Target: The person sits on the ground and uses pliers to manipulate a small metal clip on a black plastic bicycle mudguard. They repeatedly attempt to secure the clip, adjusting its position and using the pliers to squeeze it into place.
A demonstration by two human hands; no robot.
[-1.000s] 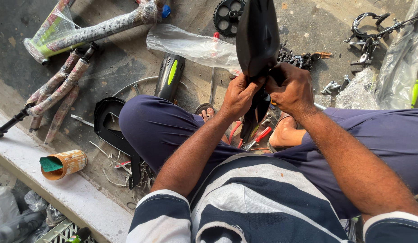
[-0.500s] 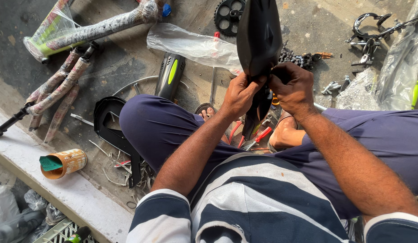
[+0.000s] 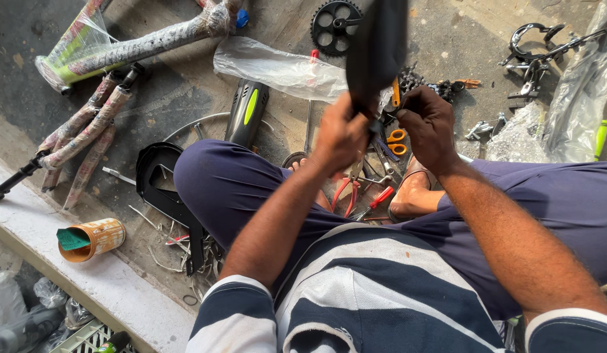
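The wrapped frame (image 3: 140,46) lies far left on the rough concrete floor (image 3: 460,39), its tubes bound in crinkled plastic and paper. Right of it a clear plastic bag (image 3: 277,68) sags flat, and beyond that sits a black toothed chainring (image 3: 336,26). Nearer, a curved black guard (image 3: 163,189) rests by the knee, and a small orange can (image 3: 94,238) stands on the pale ledge at near left.

The saddle (image 3: 375,49), black, smooth and tapering, is held up above the lap at centre. The left hand (image 3: 339,137) is clenched around its lower end. The right hand (image 3: 431,127) pinches something small at the underside; what exactly, I cannot tell.

To do this well, I judge the left hand should brace the saddle against twisting while the right works in short, even turns, keeping the part square.

Red-handled pliers (image 3: 346,193) and orange scissors (image 3: 396,138) lie among tools below.
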